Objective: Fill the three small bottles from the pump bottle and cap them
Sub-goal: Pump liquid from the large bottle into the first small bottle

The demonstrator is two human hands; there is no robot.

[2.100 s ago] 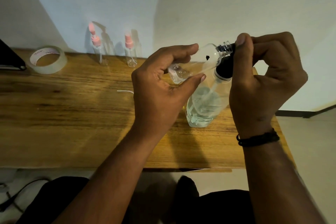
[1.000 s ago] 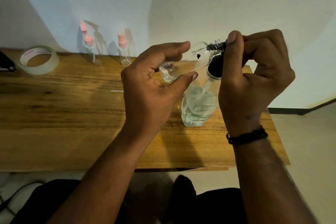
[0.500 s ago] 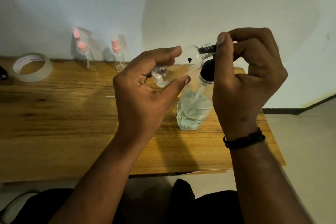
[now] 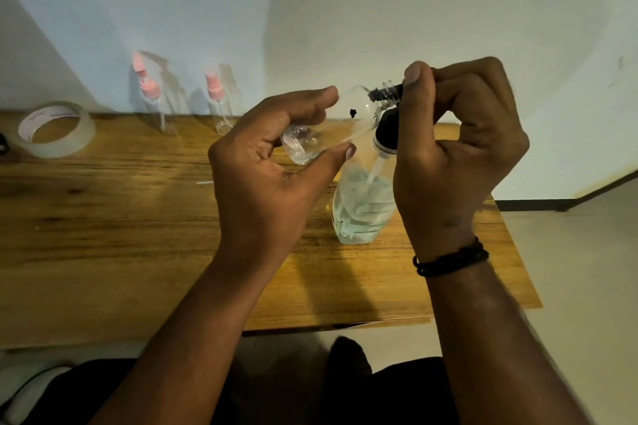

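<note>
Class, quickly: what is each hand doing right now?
Left hand: holds the tilted small bottle.
Right hand: grips the pump bottle at its black pump head.

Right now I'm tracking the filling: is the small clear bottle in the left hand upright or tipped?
Tipped. The small clear bottle lies nearly sideways in the left hand, neck against the pump bottle's black nozzle.

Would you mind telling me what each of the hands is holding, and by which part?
The left hand holds the tilted small clear bottle around its lower body. The right hand grips the pump bottle by its black pump head.
</note>
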